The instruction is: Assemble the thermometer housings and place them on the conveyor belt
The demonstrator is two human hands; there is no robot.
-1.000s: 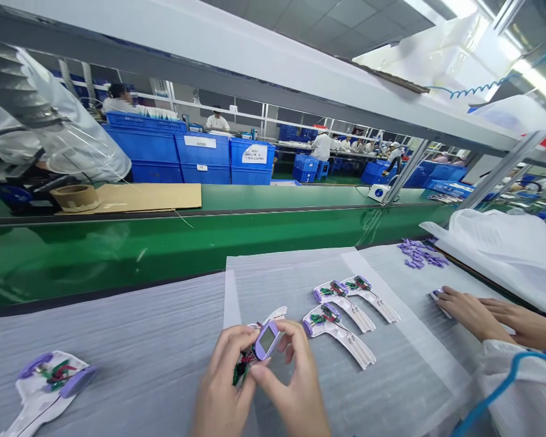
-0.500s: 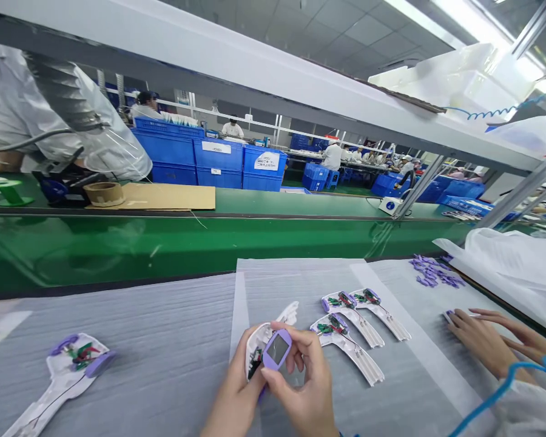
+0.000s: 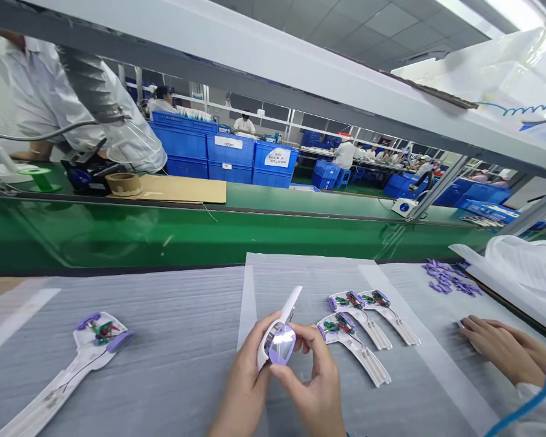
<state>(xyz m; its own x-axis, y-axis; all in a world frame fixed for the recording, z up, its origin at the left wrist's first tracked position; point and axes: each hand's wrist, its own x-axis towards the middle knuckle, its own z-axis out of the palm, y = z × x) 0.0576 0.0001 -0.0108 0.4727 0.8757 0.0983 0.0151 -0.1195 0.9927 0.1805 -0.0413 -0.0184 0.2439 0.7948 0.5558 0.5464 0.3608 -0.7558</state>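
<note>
My left hand (image 3: pixel 244 379) is wrapped round a white gun-shaped device housing (image 3: pixel 293 300), held above the mat with its handle pointing up and away. My right hand (image 3: pixel 316 376) pinches a purple-framed display window (image 3: pixel 283 345) between thumb and fingers, against the open side of the housing. Light glints off the clear window. Circuit parts inside the housing show only in a narrow strip; whether the frame is seated I cannot tell. Just right of my hands lie several similar open housing halves (image 3: pixel 341 325) with green boards and wires. Another housing half (image 3: pixel 101 340) lies at the left.
A co-worker's hands (image 3: pixel 495 343) rest on the mat (image 3: pixel 177 364) at the right, near a blue coiled cord (image 3: pixel 528 406). Small purple parts (image 3: pixel 450 276) are heaped at the back right. Behind runs a green ledge (image 3: pixel 200 237) with a tape roll (image 3: pixel 124 184); a shelf crosses above.
The housing and purple frame have turned in my hands, so the handle stands more edge-on and the window catches light. The view has shifted slightly left.
</note>
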